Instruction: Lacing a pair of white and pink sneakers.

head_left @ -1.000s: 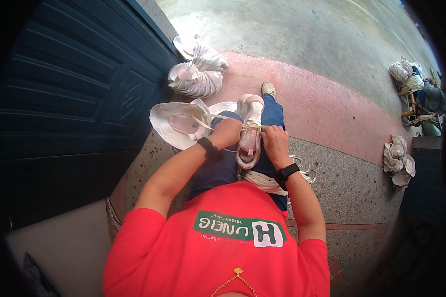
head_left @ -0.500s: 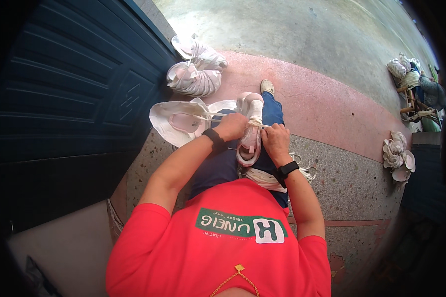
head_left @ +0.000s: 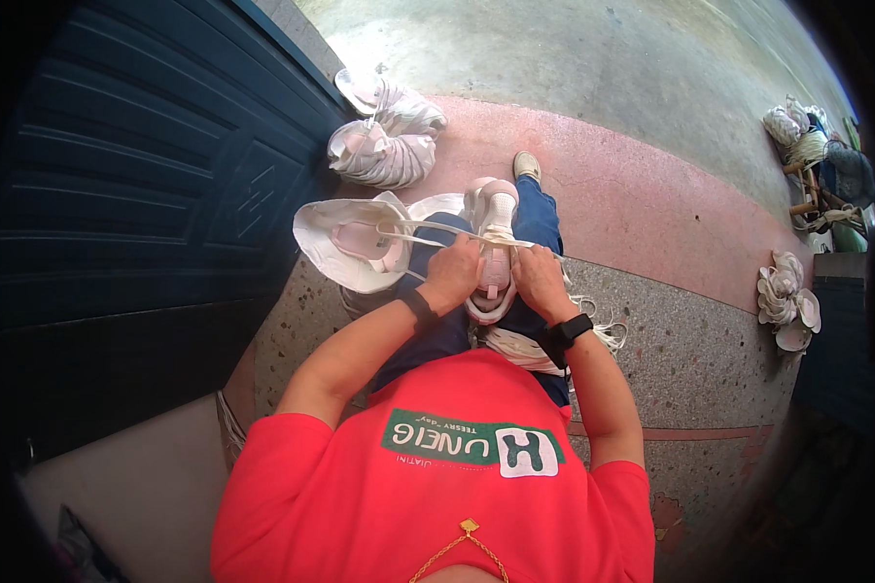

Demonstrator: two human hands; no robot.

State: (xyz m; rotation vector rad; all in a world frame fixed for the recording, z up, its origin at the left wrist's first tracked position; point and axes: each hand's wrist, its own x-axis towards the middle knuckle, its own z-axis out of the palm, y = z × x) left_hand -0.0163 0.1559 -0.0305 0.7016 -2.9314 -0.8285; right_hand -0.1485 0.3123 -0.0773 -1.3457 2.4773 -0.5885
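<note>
A white and pink sneaker (head_left: 494, 216) rests sole-down on my lap, over my blue trousers, toe pointing away from me. My left hand (head_left: 454, 276) and my right hand (head_left: 538, 278) sit on either side of its tongue, both closed on the white shoelace (head_left: 428, 230). The lace runs taut sideways across the shoe, out to the left over a second sneaker (head_left: 348, 245) that lies next to my left knee with its pink inside showing. A black band is on each wrist.
Another pair of white sneakers (head_left: 385, 146) lies by the dark blue door (head_left: 146, 194) ahead left. More white shoes (head_left: 784, 297) are piled at the right on the speckled floor. Loose white laces (head_left: 593, 325) lie by my right thigh. A person sits far right.
Both hands have drawn slightly toward me and apart, and the lace now stretches tight across the shoe, where earlier the hands were bunched over its eyelets.
</note>
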